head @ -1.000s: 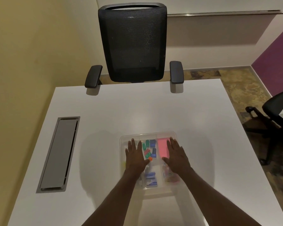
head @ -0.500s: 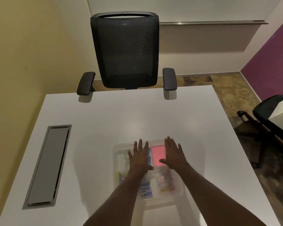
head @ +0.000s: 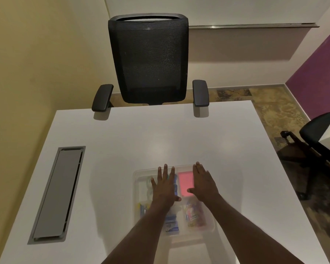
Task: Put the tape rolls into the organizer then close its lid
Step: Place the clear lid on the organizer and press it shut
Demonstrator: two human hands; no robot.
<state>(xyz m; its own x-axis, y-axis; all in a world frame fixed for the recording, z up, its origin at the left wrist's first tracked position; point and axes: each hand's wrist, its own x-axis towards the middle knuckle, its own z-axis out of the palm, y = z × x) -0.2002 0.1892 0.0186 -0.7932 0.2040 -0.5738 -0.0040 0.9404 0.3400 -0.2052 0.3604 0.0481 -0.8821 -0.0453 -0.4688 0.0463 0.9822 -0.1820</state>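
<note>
A clear plastic organizer (head: 139, 191) lies on the white table near me, with its transparent lid down over the compartments. My left hand (head: 165, 189) rests flat on the lid over the middle compartments, fingers spread. My right hand (head: 204, 184) lies flat on the lid's right side, beside a pink pad (head: 185, 182) seen through the plastic. Whitish tape rolls (head: 148, 184) show faintly in the left compartment. Blue items (head: 171, 225) and colourful clips (head: 193, 216) fill the near compartments.
The white table (head: 141, 140) stretches ahead, with a grey cable hatch (head: 57, 193) set into its left side. A black mesh office chair (head: 149, 60) stands at the far edge. Another black chair (head: 316, 138) is on the floor at right. A yellow wall runs along the left.
Both hands slid forward over the lid toward the organizer's far edge and stay flat on it. The head camera tilted up slightly, so the organizer sits lower in view.
</note>
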